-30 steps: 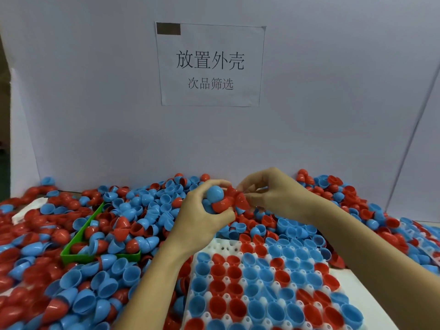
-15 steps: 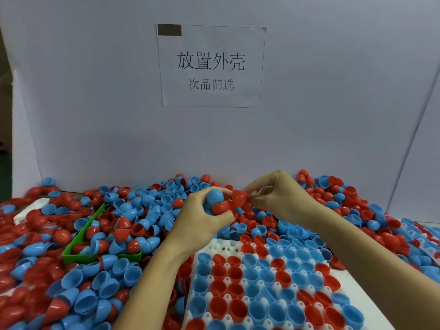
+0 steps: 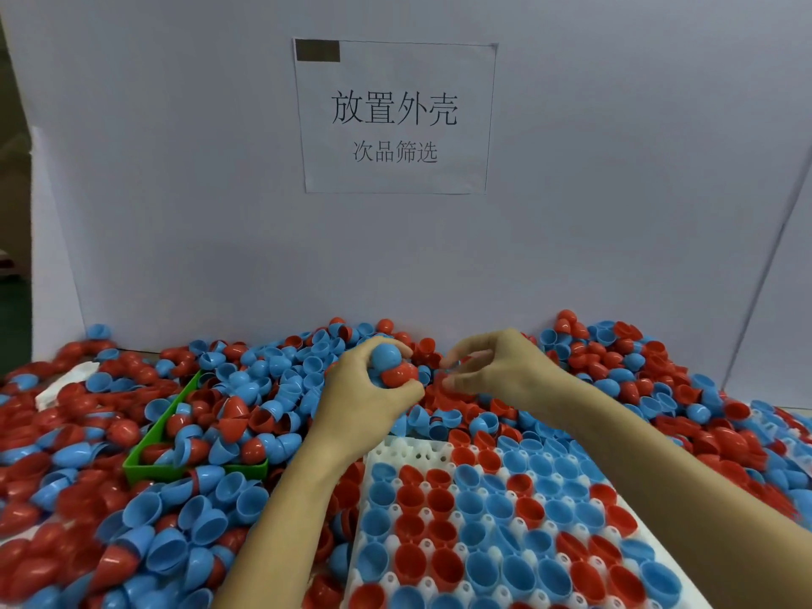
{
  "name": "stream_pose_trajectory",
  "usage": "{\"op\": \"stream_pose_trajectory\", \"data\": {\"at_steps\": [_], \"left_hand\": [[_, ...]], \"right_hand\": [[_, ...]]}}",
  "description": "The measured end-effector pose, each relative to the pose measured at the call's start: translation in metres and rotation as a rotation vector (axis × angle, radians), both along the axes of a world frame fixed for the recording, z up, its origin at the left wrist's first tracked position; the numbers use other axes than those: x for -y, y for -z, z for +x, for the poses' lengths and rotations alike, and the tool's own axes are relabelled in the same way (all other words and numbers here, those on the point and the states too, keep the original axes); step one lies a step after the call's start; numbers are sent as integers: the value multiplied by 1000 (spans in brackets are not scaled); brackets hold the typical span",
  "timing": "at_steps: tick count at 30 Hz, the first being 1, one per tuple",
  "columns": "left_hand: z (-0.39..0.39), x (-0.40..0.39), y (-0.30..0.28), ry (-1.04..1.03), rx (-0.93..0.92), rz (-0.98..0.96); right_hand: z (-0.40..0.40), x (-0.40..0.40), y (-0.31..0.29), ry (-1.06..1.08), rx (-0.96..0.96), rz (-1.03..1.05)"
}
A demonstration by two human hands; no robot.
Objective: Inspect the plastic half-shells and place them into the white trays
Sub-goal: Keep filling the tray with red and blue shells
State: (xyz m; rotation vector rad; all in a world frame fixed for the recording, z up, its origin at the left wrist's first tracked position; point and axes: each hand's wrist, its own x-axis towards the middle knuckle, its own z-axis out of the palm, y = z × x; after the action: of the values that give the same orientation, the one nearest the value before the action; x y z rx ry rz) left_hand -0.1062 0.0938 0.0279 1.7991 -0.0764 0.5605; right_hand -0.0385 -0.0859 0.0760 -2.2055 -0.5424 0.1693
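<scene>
Loose red and blue half-shells (image 3: 211, 516) lie piled across the table. My left hand (image 3: 360, 402) grips a small cluster of them above the pile, a blue half-shell (image 3: 386, 357) on top and a red half-shell (image 3: 400, 374) beside it. Just to the right, my right hand (image 3: 505, 371) has its fingers curled, and thumb and fingertips pinch a blurred red half-shell (image 3: 454, 366). The two hands are slightly apart. The white tray (image 3: 397, 452) lies in front of me, its pockets filled with red and blue shells, open side up.
A green tray (image 3: 151, 439) with more shells sits left of my left arm, half buried in the pile. A white board with a paper sign (image 3: 395, 116) walls off the back. A white scrap (image 3: 66, 382) lies at far left.
My right hand has drawn a little to the right, away from the cluster in my left hand, taking the red shell with it. My left hand stays put.
</scene>
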Motion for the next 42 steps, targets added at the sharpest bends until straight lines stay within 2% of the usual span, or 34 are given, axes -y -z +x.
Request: {"op": "stream_pose_trajectory", "data": {"at_steps": [3,8,14,18,20,24,28,32,35,38,39,42], "left_hand": [[3,-7,2,-78,-15,-61],[4,-9,2,-59,-17,-124],[3,-9,2,-3,-13,-154],[4,-9,2,-6,-8,-141],[3,-9,2,-1,-2,-143],[4,-8,2,5,2,-145],[4,-7,2,16,0,-163],[4,-8,2,36,4,-206],[3,-7,0,56,28,-235],[1,-5,-1,86,74,-198],[0,-4,-1,108,84,-181],[-2,-2,0,178,97,-134]], "right_hand": [[8,-7,25,31,40,-66],[19,-23,66,54,210,-221],[23,-29,86,179,232,-339],[24,-24,80,99,171,-320],[22,-24,85,54,166,-398],[18,-31,93,20,373,-606],[17,-35,89,-31,389,-656],[14,-29,78,-47,382,-585],[8,-25,61,33,466,-336],[-4,-29,32,80,357,123],[-8,-31,22,55,306,202],[-20,-35,1,-115,177,200]]}}
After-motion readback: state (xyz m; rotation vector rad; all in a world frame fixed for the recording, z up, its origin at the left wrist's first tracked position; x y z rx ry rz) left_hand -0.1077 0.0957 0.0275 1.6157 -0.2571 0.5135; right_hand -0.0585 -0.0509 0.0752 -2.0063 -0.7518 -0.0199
